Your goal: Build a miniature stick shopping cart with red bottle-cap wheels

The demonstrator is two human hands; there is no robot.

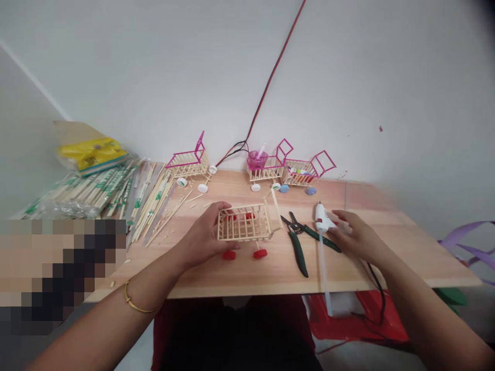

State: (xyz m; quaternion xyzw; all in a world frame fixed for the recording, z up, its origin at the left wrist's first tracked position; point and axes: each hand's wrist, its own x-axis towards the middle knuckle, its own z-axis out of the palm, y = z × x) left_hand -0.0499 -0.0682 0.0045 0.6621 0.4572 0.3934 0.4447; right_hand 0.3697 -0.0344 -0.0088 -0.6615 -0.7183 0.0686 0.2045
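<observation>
A small shopping cart made of wooden sticks (243,222), with red bottle-cap wheels, stands on the table in front of me. My left hand (203,232) grips its left end, fingers behind and thumb along the near side. Pale sticks form an upright handle at the cart's right end. Further right, my right hand (353,234) is around the handle of a white hot glue gun (322,217), partly hiding it. From the gun's rear a long clear glue stick (324,273) reaches past the table's front edge. Green-handled pruning shears (298,245) lie open between the cart and the gun.
Three finished-looking carts with magenta trim stand along the wall: one at left (188,164), one holding a pink cup (258,159), and one at right (301,172). Chopsticks (152,206) and wrapped bundles (88,188) cover the left side. A red stool (340,327) sits below the edge.
</observation>
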